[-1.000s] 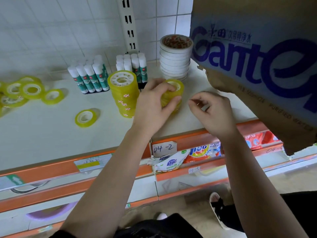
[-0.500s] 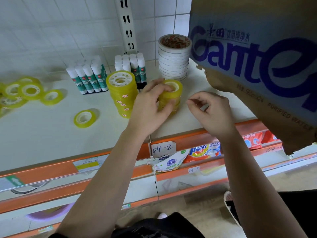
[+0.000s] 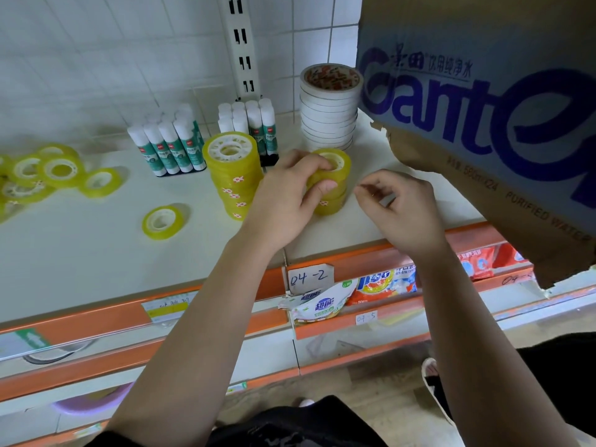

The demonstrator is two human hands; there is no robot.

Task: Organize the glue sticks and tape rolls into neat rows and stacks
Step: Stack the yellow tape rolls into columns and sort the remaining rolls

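On the white shelf (image 3: 80, 259), near its front edge and right of centre, the left hand (image 3: 283, 204) grips the short stack of yellow tape rolls (image 3: 338, 203). Its thumb presses the front of the upper roll and its fingers curl over the top rim, much the same hold as a second ago. The right hand (image 3: 403, 214) hovers just right of that stack without touching it, hardly moved. Its fingers are curled and the thumb and forefinger tips are drawn together, but I cannot tell whether they pinch anything. Just left of the left hand stands the tall stack of yellow tape rolls (image 3: 233, 175). Behind it, toward the back edge, glue sticks (image 3: 171, 146) stand upright in two blocks. Right of them the stack of white tape rolls (image 3: 329, 117) rises beside the cardboard box (image 3: 483, 108) at the right end. One loose roll (image 3: 163, 222) lies flat left of the tall stack, and a heap of yellow rolls (image 3: 48, 175) sprawls at the left edge. All of these sit where they were before. The one plain change is on the floor below, where the shoe (image 3: 430, 371) has slid to the right.
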